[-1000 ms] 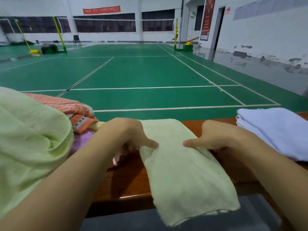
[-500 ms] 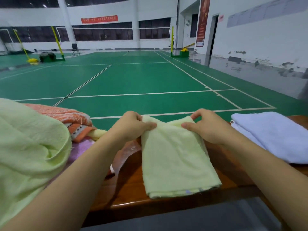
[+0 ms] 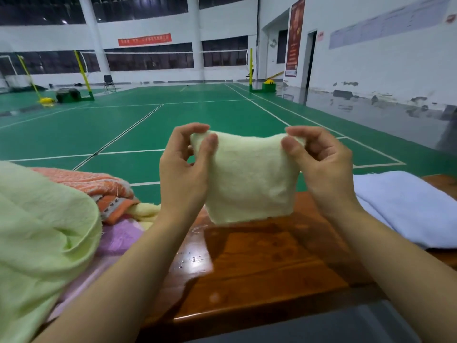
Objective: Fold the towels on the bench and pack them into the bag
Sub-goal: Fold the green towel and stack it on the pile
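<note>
Pale yellow terry cloth fills the middle of the head view: a small folded towel (image 3: 247, 179) held up in the air above a glossy wooden bench (image 3: 259, 263), clear of its surface. The person pinches its two top corners so that it hangs flat and square, which looks like a way to line up the edges before the next fold or before laying it down.

The left hand (image 3: 184, 167) grips the upper left corner, thumb in front and fingers curled behind. The right hand (image 3: 319, 162) mirrors it on the upper right corner, thumb pressed to the cloth, the other fingers bent around the back. Both hands are closed narrowly on the fabric, and the top edge sags a little between them.

To the left on the bench lies a loose heap, seemingly waiting for folding: a large light green towel (image 3: 42, 233) nearest the camera, an orange towel (image 3: 99, 184) behind it, and a pink cloth (image 3: 118, 237) beneath. To the right, a white towel (image 3: 405, 209) rests folded flat on the bench, probably set aside as finished.

No bag can be made out for certain in this view, so I cannot tell where the towels will go. Beyond the bench stretches a green sports court (image 3: 197, 115) with white lines and net posts.
</note>
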`<state>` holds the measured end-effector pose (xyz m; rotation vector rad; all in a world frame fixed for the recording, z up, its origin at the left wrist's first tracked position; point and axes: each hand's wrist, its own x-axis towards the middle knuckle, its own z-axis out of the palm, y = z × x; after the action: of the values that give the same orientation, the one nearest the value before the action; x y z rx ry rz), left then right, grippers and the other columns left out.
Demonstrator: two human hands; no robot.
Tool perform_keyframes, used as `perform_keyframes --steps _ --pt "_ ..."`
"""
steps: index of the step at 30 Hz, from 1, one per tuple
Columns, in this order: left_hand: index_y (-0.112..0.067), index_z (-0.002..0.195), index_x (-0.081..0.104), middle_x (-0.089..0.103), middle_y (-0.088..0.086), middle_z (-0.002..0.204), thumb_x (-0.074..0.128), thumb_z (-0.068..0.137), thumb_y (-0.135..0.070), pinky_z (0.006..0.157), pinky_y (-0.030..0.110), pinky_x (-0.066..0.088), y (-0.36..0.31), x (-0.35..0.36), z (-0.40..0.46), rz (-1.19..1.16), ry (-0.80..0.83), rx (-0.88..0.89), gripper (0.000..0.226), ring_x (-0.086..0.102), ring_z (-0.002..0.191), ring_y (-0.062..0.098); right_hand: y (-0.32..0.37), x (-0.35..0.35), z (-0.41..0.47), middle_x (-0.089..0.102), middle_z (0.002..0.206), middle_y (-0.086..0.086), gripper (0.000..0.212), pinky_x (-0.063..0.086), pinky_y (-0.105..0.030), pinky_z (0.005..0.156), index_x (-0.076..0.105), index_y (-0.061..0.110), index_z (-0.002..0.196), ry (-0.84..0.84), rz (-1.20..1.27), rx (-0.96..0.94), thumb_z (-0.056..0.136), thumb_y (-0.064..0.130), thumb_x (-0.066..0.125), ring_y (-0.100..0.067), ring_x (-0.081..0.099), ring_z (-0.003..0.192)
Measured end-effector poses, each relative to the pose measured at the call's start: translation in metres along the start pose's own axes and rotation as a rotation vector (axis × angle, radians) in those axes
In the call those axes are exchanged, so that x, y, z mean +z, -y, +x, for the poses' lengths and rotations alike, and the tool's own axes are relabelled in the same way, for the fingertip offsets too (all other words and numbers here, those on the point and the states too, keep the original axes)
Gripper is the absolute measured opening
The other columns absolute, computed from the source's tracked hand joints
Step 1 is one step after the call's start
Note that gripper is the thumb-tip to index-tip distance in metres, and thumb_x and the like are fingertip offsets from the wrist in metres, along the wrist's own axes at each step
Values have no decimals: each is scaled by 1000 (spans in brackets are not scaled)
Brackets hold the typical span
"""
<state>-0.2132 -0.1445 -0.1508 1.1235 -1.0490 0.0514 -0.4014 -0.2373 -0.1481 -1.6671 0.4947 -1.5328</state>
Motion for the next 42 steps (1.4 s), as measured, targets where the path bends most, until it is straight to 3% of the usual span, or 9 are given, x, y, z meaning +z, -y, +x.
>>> perform_keyframes --steps 4,10,14,18,22,28,33,38,42 --pt "-35 128 52 60 -19 113 61 99 -27 81 44 59 -4 0 5 61 93 -9 32 67 92 17 2 1 0 66 122 9 52 59 -34 87 59 32 129 179 -66 -32 85 14 80 -10 69 104" --pt "-37 140 45 62 -4 110 50 103 -25 101 45 50 18 0 5 341 320 -289 39 63 99 23 -9 5 -4 63 121 15 44 50 -37 100 59 34 124 140 -385 114 86 26 79 -8 62 110" --pt "-28 148 41 60 8 134 53 102 -33 104 33 44 40 -4 -7 587 611 -568 48 59 118 26 -22 3 -10 57 132 4 61 41 -27 88 48 31 138 507 -817 455 86 44 76 -15 55 113" --pt "-23 153 28 45 17 144 51 99 -47 109 42 35 46 -8 -13 1053 734 -464 64 42 133 38 -33 -2 -15 58 135 5 59 46 -34 95 50 29 137 677 -1137 463 90 63 59 -20 55 122" --pt "-24 104 63 68 1 101 62 93 -51 74 31 46 13 -8 0 906 798 -338 30 64 95 19 -36 -8 -7 52 129 0 36 42 -38 99 56 30 126 554 -1173 209 101 53 46 -22 50 122" --pt "-24 99 68 69 -8 86 77 86 -42 61 20 46 -9 4 -16 810 1499 -400 25 60 64 8 -45 9 -21 51 140 11 27 36 -38 112 54 37 128 1060 -852 215 106 42 40 -9 45 131" --pt "-25 111 71 66 -8 101 69 91 -14 65 19 40 3 -4 -6 984 1441 -297 23 57 87 11 -38 5 -15 44 125 8 32 36 -43 108 50 48 131 1092 -1088 250 102 57 38 -18 46 121" --pt "-35 100 64 60 0 123 57 88 -7 87 29 47 25 -25 6 1088 1107 -296 32 59 109 21 -15 -4 -10 49 104 10 38 44 -37 98 49 47 135 1261 -1077 375 102 59 35 -17 57 101" --pt "-13 112 58 60 11 121 62 94 -33 82 31 46 26 -33 13 1224 896 -381 27 58 101 30 -25 -2 -8 62 113 4 34 47 -37 91 49 35 129 885 -1030 313 103 54 39 -19 59 101"
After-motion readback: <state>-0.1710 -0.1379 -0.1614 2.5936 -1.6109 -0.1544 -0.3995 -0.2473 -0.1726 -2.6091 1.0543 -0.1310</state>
